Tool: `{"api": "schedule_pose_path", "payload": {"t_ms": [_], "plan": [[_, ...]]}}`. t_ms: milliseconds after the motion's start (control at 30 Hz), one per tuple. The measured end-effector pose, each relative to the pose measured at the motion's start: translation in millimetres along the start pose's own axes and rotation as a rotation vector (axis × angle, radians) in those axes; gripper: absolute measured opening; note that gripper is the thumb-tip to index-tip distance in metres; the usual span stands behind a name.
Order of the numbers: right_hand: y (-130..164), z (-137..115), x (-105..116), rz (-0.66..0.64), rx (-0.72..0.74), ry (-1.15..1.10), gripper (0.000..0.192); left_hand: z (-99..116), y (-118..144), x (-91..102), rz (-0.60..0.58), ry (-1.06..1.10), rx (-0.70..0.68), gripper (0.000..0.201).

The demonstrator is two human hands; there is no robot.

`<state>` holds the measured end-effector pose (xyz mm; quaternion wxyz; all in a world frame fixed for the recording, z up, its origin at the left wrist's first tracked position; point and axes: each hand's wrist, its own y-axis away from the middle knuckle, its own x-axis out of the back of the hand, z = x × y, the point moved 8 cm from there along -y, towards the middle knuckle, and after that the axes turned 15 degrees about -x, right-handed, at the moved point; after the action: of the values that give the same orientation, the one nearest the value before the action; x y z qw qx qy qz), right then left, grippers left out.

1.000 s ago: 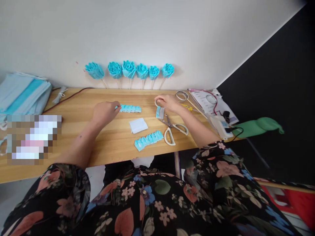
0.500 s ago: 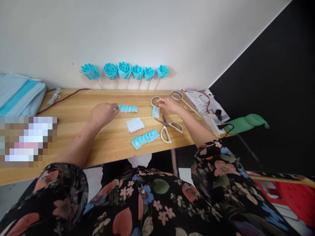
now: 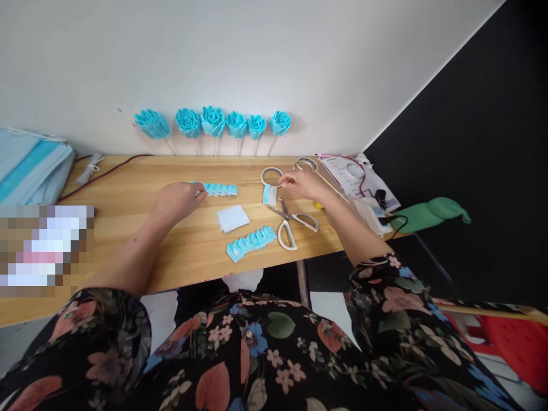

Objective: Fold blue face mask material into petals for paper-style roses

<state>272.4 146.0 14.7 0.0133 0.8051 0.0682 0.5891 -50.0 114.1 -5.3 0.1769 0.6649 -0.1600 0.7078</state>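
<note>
The rear pleated strip (image 3: 222, 189) lay on the table (image 3: 180, 254), with the thumb and fingers of the left hand (image 3: 180, 201) closed on its left portion and covering part of it. The right hand (image 3: 303, 184) was positioned at the right side of a white ring (image 3: 262, 176); its fingertips were close together, but whether they gripped anything could not be determined. A blue-and-white piece (image 3: 269, 195) overlapped the ring's front edge. Spread scissors (image 3: 286, 217) lay just in front. A folded white piece (image 3: 233, 218) separated the rear strip from the front pleated strip (image 3: 252, 243). Six blue flowers (image 3: 213, 121) leaned against the wall (image 3: 240, 51).
</note>
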Motion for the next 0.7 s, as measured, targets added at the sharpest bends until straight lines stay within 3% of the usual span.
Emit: {"api": "schedule_pose_path", "payload": {"t_ms": [167,433,700], "plan": [[-3.7,-38.6,-16.4,-0.052,0.172,-0.097,0.027,1.1,1.9,3.5,-0.033,-0.001,0.023,0.045],[-9.2,-97.7,-43.6,-0.053,0.323,0.035,0.029,5.8,1.2,1.3,-0.04,-0.005,-0.002,0.042],[-39.6,-105.0,-60.5,-0.034,0.2,0.061,0.028,14.1,3.7,6.4,-0.025,0.007,-0.023,0.042]]}}
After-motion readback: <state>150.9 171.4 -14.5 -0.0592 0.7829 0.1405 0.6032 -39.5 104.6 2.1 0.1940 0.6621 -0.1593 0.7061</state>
